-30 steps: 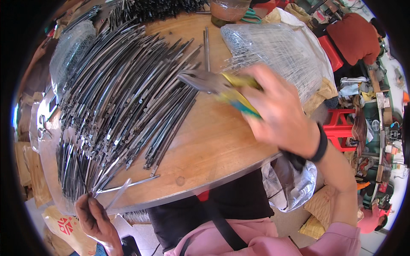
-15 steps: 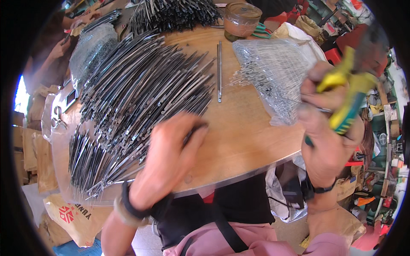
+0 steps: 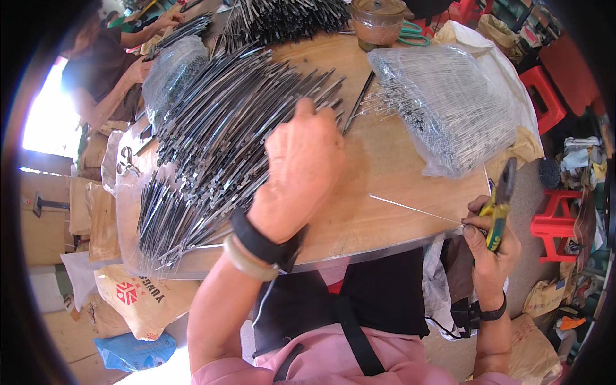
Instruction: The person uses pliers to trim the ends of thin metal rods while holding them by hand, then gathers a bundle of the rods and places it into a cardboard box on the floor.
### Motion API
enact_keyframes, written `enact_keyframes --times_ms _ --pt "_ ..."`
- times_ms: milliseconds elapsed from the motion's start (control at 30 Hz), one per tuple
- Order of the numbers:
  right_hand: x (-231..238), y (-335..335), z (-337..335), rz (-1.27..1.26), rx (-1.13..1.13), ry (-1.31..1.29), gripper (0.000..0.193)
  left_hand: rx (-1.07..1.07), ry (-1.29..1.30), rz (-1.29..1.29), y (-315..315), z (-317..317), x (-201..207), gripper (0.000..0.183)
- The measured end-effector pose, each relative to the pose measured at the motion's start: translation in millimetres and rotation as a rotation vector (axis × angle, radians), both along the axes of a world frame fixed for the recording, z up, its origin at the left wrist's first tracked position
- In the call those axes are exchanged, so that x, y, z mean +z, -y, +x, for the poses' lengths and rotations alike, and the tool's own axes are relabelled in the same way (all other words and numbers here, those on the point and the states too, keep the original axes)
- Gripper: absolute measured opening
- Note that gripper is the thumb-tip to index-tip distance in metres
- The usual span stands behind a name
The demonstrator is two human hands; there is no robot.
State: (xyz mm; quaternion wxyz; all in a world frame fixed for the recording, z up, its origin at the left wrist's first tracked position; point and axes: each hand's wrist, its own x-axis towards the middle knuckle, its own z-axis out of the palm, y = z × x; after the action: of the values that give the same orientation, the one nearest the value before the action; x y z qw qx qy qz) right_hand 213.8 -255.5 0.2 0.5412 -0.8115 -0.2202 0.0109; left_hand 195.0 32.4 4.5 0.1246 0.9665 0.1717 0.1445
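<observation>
My left hand (image 3: 305, 163) reaches over the right side of a broad pile of dark narrow metal strips (image 3: 218, 115), its back toward me and its fingers curled and partly hidden. One separate dark strip (image 3: 360, 101) slants from beside the fingers toward the far side; its near end meets my hand. At the table's right edge my right hand (image 3: 493, 240) is closed around pliers (image 3: 497, 218) with yellow and green handles and dark jaws pointing up. Between its thumb and fingers it also pinches a thin silvery wire (image 3: 410, 207), which extends left over the table.
A clear plastic bag of thin wires (image 3: 449, 109) lies on the wooden tabletop (image 3: 366, 167). Behind stand a lidded round jar (image 3: 377, 22) and another strip heap (image 3: 289, 19). Scissors (image 3: 128, 160) lie at left; red stools (image 3: 555, 224) stand at right. Another person (image 3: 109, 77) works far left.
My left hand has moved away from me and right to the separate strip, now more slanted. My right hand has lowered toward the table edge with the pliers; the wire now points left.
</observation>
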Motion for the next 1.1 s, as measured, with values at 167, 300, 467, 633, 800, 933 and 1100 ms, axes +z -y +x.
enact_keyframes --times_ms 167,300,467,633,800,933,1100 --pt "-18 -8 2 0.523 -0.054 -0.602 0.016 -0.066 0.014 -0.082 -7 4 1 0.015" --pt "-13 -22 -6 0.799 -0.052 -0.932 0.016 -0.048 -0.03 -0.213 -5 10 -13 0.019" --pt "-16 -27 -7 0.786 0.034 -0.942 0.022 -0.118 -0.056 -0.035 2 28 -18 0.019" --pt "-29 -23 -3 0.888 0.137 -1.011 0.023 -0.074 -0.181 -0.086 1 13 5 0.02" --pt "-34 -9 -2 0.984 0.211 -1.145 0.022 -0.119 -0.148 0.041 3 -45 29 0.01" --pt "-22 -16 -13 1.006 0.266 -1.234 0.025 0.026 -0.153 -0.09 -6 -121 31 0.004" --pt "-4 -49 -22 0.938 0.318 -1.179 0.019 0.106 -0.038 -0.509 -11 -172 13 0.003"
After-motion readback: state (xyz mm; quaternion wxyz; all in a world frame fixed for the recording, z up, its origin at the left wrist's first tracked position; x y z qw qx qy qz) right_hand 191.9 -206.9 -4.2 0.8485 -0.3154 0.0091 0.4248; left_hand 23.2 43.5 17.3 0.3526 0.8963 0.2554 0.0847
